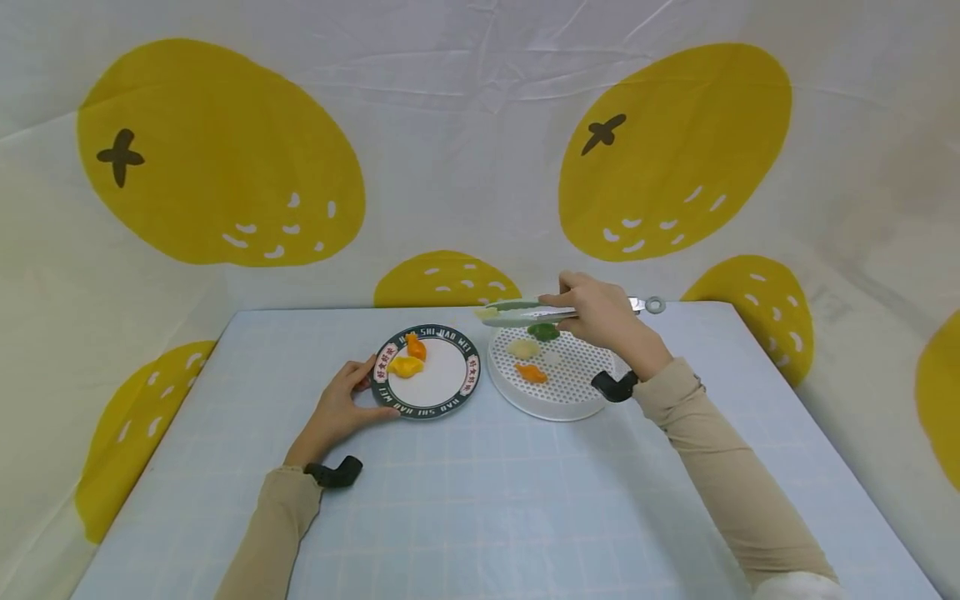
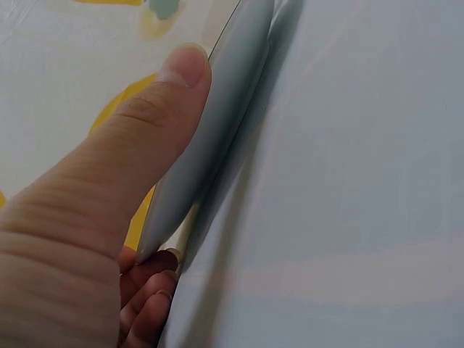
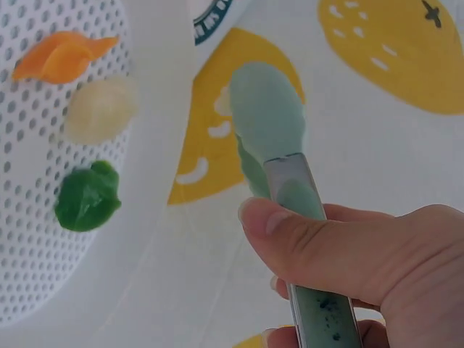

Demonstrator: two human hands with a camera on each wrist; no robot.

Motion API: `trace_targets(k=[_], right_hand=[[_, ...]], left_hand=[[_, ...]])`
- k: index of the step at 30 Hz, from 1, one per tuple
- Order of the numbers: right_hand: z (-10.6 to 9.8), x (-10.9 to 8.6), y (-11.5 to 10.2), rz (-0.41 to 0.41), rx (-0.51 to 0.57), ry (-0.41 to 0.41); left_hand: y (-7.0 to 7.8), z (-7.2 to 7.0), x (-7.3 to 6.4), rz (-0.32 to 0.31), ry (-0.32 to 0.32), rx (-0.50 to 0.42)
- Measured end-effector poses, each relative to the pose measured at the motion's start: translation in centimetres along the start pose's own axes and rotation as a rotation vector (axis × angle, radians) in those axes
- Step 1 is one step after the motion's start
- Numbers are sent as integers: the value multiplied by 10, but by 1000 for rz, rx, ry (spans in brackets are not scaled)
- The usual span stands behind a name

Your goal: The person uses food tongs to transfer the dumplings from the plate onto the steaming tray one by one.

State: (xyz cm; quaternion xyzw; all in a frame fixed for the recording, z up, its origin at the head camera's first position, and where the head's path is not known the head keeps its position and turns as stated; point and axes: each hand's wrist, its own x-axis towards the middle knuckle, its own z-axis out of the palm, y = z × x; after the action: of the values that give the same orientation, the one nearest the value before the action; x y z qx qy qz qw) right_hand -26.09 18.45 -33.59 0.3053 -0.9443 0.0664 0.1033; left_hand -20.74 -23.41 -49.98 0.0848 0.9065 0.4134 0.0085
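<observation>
Right hand: fingers and thumb clamped round the tongs, right of centre [image 1: 596,310].
Tongs: metal arms, pale green scalloped heads [image 1: 525,317], above the tray's far edge; a pale yellow lump [image 1: 487,313] shows at the tips.
Left hand: left of centre [image 1: 347,407], thumb and fingers gripping the plate's left side.
Plate: round, white, dark green rim [image 1: 447,375], mid-frame; carries an orange piece [image 1: 416,348] and a yellow piece [image 1: 406,367].
Rim lettering: "HAO SHI HAO WEI" in white capitals, top and bottom; pink side panels bear characters too small to read surely.
Tray: round, white, perforated [image 1: 581,367], just right of the plate; holds a leafy-green lump [image 1: 543,332], a cream round [image 1: 523,348] and an orange folded piece [image 1: 532,373].
Tabletop: pale blue, faintly checked [image 1: 465,517], lower frame.
Backdrop: white cloth with yellow fruit prints [image 1: 465,167], upper frame.
</observation>
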Motion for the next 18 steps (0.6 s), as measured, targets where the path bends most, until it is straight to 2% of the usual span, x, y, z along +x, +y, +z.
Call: trace_targets(k=[9, 18], right_hand=[[-19, -30, 29, 51, -64, -26], [-27, -58, 52, 82, -118, -56]], left_hand=[[-3, -1, 0, 26, 10, -9], [-4, -1, 1, 67, 22, 0]])
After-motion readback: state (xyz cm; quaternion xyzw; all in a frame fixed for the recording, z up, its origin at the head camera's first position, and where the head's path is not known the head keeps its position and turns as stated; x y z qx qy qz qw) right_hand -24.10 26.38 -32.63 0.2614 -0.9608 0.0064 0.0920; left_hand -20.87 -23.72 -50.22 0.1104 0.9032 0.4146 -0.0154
